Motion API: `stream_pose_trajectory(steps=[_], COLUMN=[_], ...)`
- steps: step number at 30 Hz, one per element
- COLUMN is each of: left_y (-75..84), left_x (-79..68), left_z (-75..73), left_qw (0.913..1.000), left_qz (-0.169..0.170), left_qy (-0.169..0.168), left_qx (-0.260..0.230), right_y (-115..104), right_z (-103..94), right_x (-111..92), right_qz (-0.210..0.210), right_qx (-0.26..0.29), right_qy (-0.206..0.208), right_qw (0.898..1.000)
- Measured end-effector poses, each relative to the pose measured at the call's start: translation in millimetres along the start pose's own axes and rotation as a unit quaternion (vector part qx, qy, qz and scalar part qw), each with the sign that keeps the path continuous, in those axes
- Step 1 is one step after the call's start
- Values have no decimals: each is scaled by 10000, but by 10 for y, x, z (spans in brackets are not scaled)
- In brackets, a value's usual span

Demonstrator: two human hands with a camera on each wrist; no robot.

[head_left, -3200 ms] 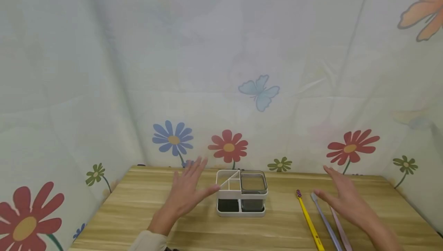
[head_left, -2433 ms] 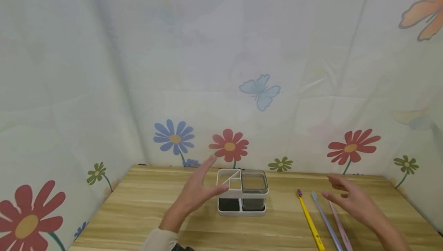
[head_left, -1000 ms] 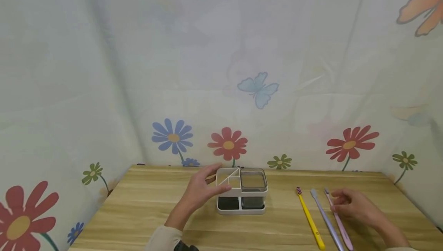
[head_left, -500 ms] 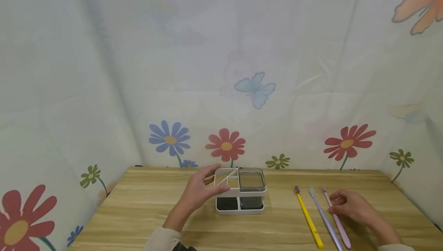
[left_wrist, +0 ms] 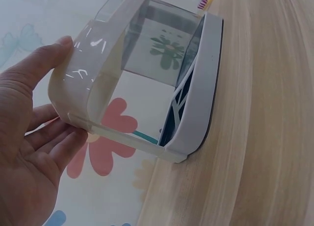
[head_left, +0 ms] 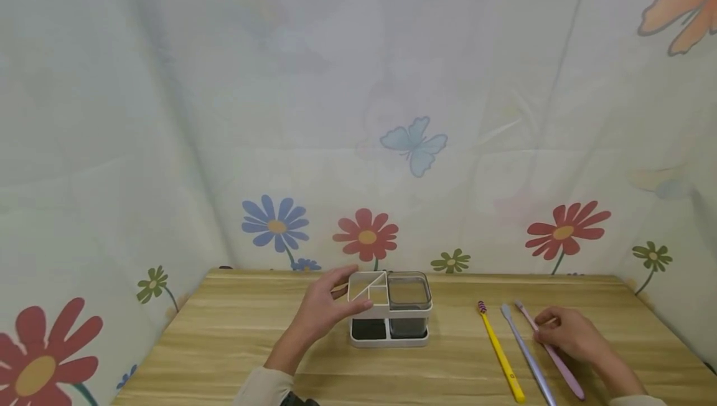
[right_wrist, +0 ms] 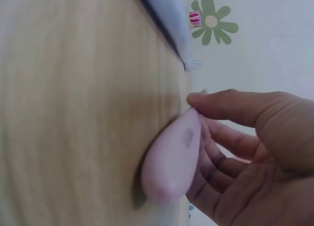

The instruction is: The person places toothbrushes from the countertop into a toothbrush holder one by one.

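Note:
My left hand (head_left: pixel 322 309) grips the upper left end of a white toothbrush holder (head_left: pixel 374 314), thumb in front and fingers behind. The holder stands on the table, with a divided top section and a clear grey cup (head_left: pixel 409 291) in its right side. In the left wrist view, the thumb and fingertips press the holder's upper tray (left_wrist: pixel 78 69). My right hand (head_left: pixel 571 334) pinches a pink toothbrush (head_left: pixel 562 368) around its middle. Seen from the right wrist, its thick handle (right_wrist: pixel 171 160) points toward the camera, just over or touching the table; I cannot tell which.
Left of the pink toothbrush lie a purple-blue toothbrush (head_left: pixel 526 350) and a yellow toothbrush (head_left: pixel 500 351), roughly side by side. The wooden table (head_left: pixel 224 344) ends at a flower-printed curtain (head_left: pixel 313 113) behind and on both sides.
Both hands came in from hovering: the left took hold of the holder, the right pinched the pink toothbrush. That toothbrush has turned, its head shifting left and its handle end right.

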State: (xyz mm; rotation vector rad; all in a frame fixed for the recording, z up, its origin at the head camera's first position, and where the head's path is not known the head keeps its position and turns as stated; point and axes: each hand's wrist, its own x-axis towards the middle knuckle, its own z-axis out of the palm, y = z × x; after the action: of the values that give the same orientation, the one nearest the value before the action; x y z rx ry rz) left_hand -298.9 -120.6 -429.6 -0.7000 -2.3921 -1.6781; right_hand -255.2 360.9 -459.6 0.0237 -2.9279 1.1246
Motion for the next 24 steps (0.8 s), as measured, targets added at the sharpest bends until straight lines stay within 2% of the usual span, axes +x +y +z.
stream_pose_trajectory(steps=[5, 12, 16, 24], left_y=[10, 2, 4, 12], left_x=[-5, -9, -6, -10], left_z=[-11, -31, -37, -28], left_qw=[10000, 10000, 10000, 9997], left_qz=[-13, -59, -28, 22], left_qy=[27, -20, -81, -189], left_qx=[-8, 40, 51, 117], right_y=[-64, -144, -255, -478], right_z=[3, -61, -126, -203], right_x=[-10, -7, -15, -95], right_qz=[239, -53, -26, -367], right_qx=[628, 576, 860, 1101], right_qy=[-11, 172, 202, 486], right_qw=[9977, 9982, 9961, 9921])
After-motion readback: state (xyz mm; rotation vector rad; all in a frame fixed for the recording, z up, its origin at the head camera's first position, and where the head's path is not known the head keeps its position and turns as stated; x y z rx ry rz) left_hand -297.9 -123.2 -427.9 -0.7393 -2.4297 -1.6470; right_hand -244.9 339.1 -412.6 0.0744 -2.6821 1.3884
